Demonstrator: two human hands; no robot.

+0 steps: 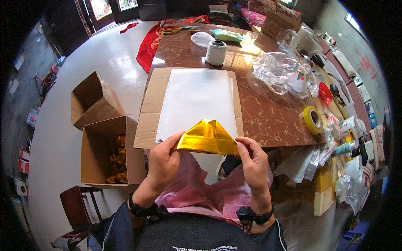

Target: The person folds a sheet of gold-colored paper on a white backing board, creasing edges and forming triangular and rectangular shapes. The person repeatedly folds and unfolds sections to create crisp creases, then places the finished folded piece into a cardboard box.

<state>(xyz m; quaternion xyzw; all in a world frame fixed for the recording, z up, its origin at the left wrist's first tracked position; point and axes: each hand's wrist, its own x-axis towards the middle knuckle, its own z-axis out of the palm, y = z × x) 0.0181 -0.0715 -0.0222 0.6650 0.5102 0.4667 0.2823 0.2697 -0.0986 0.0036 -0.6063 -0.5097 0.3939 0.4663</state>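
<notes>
A folded piece of shiny gold foil paper point(207, 138) is stretched between my two hands, its top narrowing to a blunt peak and its lower edge a straight band. My left hand point(165, 157) pinches its left corner between thumb and fingers. At the right corner, my right hand point(252, 160) grips it the same way. The foil is at the table's near edge, in front of a stack of white paper sheets point(198, 97). Beneath the sheets lies a flat piece of corrugated cardboard point(150, 113) on the brown marbled table point(267, 122).
Left of the table, an open cardboard box point(103, 150) holds crumpled gold foil pieces point(117, 160); another open box point(94, 100) stands behind it. A white thread cone point(216, 53), scissors point(172, 29), clear plastic bags point(279, 73) and a yellow tape roll point(313, 120) are on the table.
</notes>
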